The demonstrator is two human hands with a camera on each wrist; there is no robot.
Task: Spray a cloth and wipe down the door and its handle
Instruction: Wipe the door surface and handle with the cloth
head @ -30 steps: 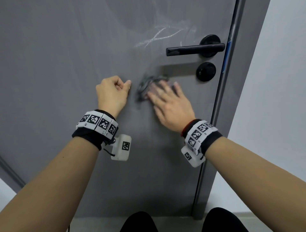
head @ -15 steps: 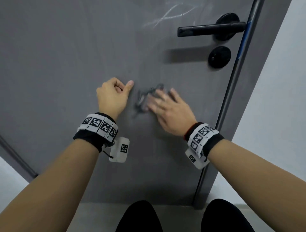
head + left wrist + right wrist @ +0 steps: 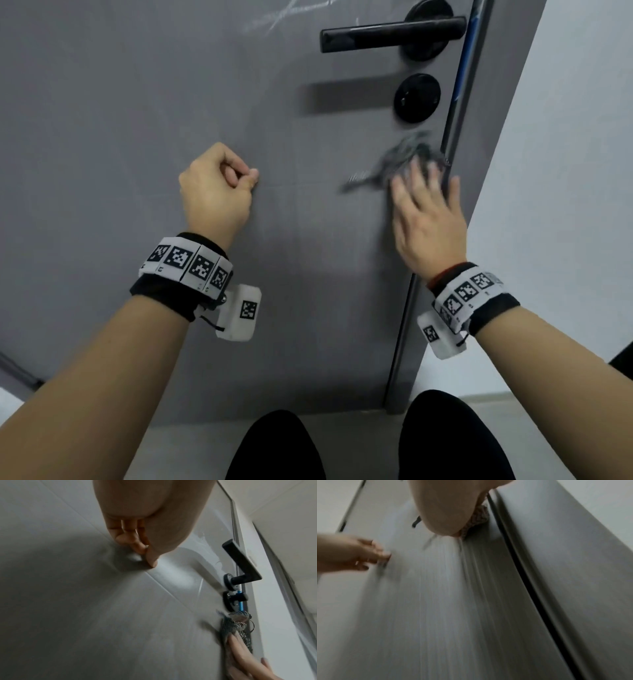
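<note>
- The left wrist view shows the woven, netlike cloth (image 3: 240, 626) under flat fingers; the head view blurs it.
- The right hand (image 3: 426, 219), fingers spread, has carried the cloth rightward to the grey door's (image 3: 137, 102) edge, below the black lever handle (image 3: 394, 34).
- The left hand (image 3: 215, 195) stays fisted, empty, knuckles on the door.

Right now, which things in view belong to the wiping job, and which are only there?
Belong to the job:
- cloth, pressed on the door by the right hand
- handle

Only there:
- round lock under the handle
- left hand, curled, holding nothing
- white wall
</note>
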